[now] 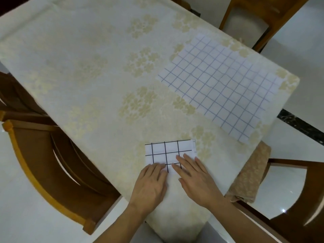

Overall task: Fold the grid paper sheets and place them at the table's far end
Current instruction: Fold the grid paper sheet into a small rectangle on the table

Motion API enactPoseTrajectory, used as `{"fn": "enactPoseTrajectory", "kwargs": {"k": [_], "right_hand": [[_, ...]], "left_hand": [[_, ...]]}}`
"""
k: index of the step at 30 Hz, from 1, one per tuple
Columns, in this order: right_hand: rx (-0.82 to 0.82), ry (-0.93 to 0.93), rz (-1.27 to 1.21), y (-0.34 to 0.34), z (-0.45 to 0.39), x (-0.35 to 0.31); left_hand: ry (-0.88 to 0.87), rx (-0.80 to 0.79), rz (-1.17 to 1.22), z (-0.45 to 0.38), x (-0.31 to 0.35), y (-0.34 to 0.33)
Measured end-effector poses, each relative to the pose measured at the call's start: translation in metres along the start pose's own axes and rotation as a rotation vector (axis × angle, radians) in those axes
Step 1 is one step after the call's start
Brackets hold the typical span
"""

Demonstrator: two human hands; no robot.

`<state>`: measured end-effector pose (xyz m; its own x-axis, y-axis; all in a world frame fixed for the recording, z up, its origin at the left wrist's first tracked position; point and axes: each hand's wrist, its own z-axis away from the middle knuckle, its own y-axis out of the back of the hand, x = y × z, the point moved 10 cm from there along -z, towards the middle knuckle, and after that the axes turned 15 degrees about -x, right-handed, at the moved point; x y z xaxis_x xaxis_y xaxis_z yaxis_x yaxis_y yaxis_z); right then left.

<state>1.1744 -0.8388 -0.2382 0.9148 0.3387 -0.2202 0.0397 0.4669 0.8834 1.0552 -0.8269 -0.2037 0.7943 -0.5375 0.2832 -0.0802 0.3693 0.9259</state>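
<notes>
A small folded sheet with a black grid [168, 151] lies near the table's front edge. My left hand [150, 185] and my right hand [196, 179] both rest flat on its near part, fingers spread and pressing down, covering its near edge. A large unfolded sheet with a blue grid [222, 85] lies flat at the right side of the table, close to the right edge, well away from both hands.
The table wears a cream flowered cloth [87, 67]. Wooden chairs stand at the left [52, 163], at the lower right [289, 199] and at the far right [249, 16]. A tan cloth [250, 174] hangs off the table's right corner.
</notes>
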Motion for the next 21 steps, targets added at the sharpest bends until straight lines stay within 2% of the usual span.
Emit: {"fn": "enactPoseTrajectory", "kwargs": {"k": [5, 10, 15, 21], "right_hand": [[0.124, -0.025, -0.041, 0.016, 0.006, 0.002], [0.214, -0.073, -0.025, 0.042, -0.026, 0.008], [0.096, -0.144, 0.005, 0.031, -0.063, 0.010], [0.045, -0.164, 0.010, 0.016, -0.065, 0.019]], "left_hand": [[-0.024, 0.058, 0.056, -0.002, -0.004, 0.014], [0.062, 0.051, 0.046, -0.041, -0.029, 0.020], [0.119, -0.108, -0.022, -0.065, -0.040, -0.008], [0.119, -0.144, -0.055, -0.067, -0.042, -0.021]]}}
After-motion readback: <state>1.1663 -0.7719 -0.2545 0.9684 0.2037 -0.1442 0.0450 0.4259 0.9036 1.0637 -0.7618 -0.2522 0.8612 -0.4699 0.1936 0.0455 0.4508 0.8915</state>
